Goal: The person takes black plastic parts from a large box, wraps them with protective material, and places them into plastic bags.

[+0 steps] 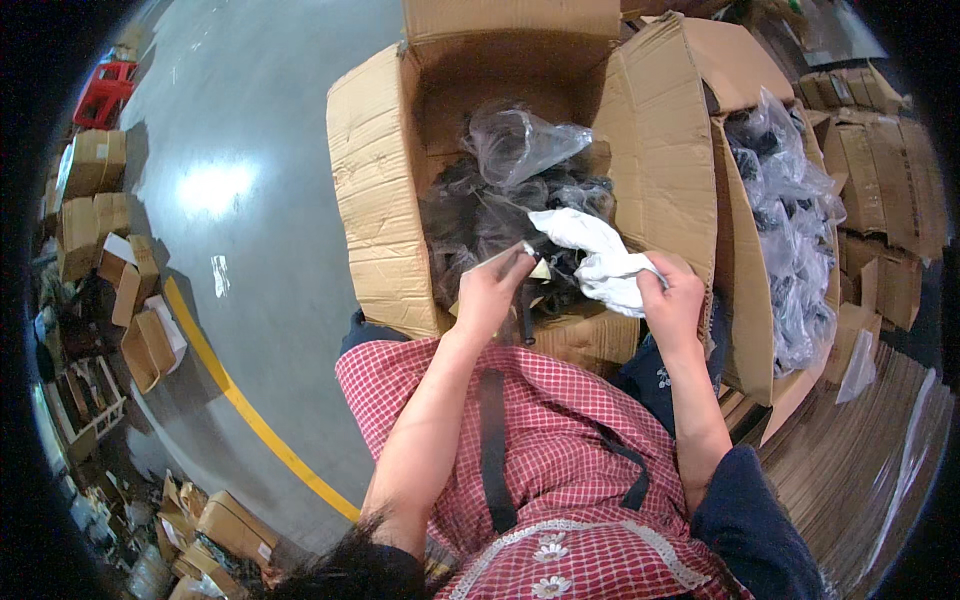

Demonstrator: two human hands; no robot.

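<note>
White cloth [585, 240] pinched in R hand [673, 297]; L hand [488, 292] narrow, can't tell if gripping; box [378, 190] w/ bagged pcs [460, 215], so prob. much left.

- The open top of the big box [590, 342] allowed entry from above.
- Its raised side flaps [375, 200] blocked reaching in from left or right.
- Plastic bags [520, 148] crowded the inside.
- White cloth [592, 250] in the right hand [674, 297] covered part of the opening.
- Over the floor [275, 250] on the left, an arm could pass.

Dark items [450, 218] indistinct under clear plastic [522, 148]
</note>
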